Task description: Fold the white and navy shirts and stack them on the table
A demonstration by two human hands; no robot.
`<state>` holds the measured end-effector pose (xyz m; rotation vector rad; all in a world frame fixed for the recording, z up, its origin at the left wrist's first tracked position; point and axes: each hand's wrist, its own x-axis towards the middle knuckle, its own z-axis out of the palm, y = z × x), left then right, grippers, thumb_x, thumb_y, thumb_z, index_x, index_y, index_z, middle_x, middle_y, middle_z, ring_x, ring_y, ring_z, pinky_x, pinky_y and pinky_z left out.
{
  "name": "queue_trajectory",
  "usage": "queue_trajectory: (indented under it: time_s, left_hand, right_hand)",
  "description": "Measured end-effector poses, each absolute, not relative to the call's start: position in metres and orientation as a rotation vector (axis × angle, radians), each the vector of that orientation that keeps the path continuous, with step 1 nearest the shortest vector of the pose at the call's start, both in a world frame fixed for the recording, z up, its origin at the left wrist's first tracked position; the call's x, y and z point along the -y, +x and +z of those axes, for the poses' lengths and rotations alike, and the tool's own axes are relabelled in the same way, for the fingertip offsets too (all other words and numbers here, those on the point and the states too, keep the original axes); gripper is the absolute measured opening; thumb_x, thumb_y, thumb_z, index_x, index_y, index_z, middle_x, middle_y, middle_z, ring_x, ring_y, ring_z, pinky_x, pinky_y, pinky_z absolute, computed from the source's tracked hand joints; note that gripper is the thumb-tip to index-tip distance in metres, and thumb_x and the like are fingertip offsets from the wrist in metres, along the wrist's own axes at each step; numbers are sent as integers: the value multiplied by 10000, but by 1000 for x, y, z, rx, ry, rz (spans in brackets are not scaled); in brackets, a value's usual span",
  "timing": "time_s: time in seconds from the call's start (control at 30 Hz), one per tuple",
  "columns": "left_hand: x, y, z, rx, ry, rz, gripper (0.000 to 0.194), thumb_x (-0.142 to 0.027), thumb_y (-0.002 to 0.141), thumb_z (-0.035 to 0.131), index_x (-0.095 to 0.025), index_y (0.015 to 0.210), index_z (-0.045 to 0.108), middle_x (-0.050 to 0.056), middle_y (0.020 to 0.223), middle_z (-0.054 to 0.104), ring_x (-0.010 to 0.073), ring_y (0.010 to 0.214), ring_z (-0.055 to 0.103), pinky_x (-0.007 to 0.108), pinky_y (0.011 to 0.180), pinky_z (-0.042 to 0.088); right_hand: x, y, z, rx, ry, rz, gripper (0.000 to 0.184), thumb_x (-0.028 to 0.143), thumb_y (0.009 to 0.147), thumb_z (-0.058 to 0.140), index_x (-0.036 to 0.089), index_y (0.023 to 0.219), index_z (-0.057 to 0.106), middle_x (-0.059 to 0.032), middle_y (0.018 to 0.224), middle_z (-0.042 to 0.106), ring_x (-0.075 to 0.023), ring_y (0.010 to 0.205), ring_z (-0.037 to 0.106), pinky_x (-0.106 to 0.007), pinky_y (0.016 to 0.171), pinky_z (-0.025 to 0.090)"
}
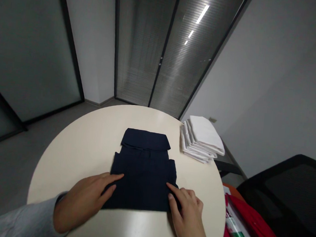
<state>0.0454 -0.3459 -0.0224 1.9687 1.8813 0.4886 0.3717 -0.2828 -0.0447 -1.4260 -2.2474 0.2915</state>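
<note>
A dark navy folded garment (144, 170) lies flat in the middle of a round cream table (89, 145), its collar end turned toward the far side. My left hand (84, 200) rests on the table with its fingers laid flat on the garment's near left corner. My right hand (188, 209) lies at the near right corner, fingertips touching the fabric's edge. Neither hand grips anything; both press flat with fingers extended.
A stack of folded white cloths (202, 139) sits at the table's far right edge. A black chair (286, 196) stands to the right, with a red bag (250, 230) holding packets beside it. Glass partitions and grey walls surround the table.
</note>
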Motion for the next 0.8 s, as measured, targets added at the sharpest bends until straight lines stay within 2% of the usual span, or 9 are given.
queue_trajectory:
  time_s: [0.1,0.23,0.33,0.4,0.47,0.6,0.73,0.8]
  left_hand:
    - [347,45,-21,-1890,1976,411,484,-416,1017,422,-319,1438,640,23,1358,717,280,1194,710,455,1044,549]
    - [349,46,-20,-1918,1976,354,486,-399,1017,424,-331,1455,623,22,1330,732,286,1155,729,477,1022,560]
    - [350,46,-21,-1918,1980,342,482,-387,1021,426,-334,1460,617,24,1316,740,286,1132,736,486,1011,563]
    - [349,45,-23,-1898,1983,365,474,-395,1028,425,-339,1458,617,20,1320,739,283,1136,733,484,1011,564]
    - [349,44,-27,-1872,1993,433,461,-416,1034,434,-341,1445,628,20,1335,732,279,1163,720,474,1026,558]
    - [350,42,-33,-1846,2010,703,453,-464,1013,497,-316,1408,661,56,1296,740,270,1180,696,425,1026,563]
    - [353,44,-24,-1753,1953,936,462,-494,965,586,-330,1386,679,59,1273,743,271,1157,693,400,997,578]
    - [354,44,-19,-1692,1862,980,455,-519,939,618,-326,1341,711,56,1291,740,273,1154,693,379,975,584]
  right_hand:
    - [284,371,-43,2216,-1447,277,304,374,1043,467,361,1280,657,-69,1019,736,-316,1030,612,-541,898,385]
    - [290,370,-44,2174,-1476,252,298,297,1021,461,335,1231,668,-59,1057,737,-308,1058,612,-529,919,387]
    - [293,373,-48,2083,-1492,355,240,309,1015,464,287,1123,677,-58,1078,718,-289,1070,618,-495,935,431]
    - [293,375,-51,2018,-1481,436,233,332,1018,447,258,1052,665,-68,1049,706,-273,1024,639,-444,887,483]
    - [294,378,-54,1980,-1446,465,242,352,1020,436,251,1025,656,-72,1045,713,-268,1035,662,-407,868,515]
    - [295,381,-53,1967,-1372,442,248,397,1020,473,264,1094,668,-58,1132,744,-271,1218,650,-360,947,524]
    - [298,379,-45,1910,-1352,520,253,425,1015,516,250,1149,641,-58,1106,738,-220,1031,716,-273,771,554]
    - [299,377,-42,1864,-1323,529,225,432,1004,546,246,1093,636,-59,1066,738,-224,1060,707,-266,782,556]
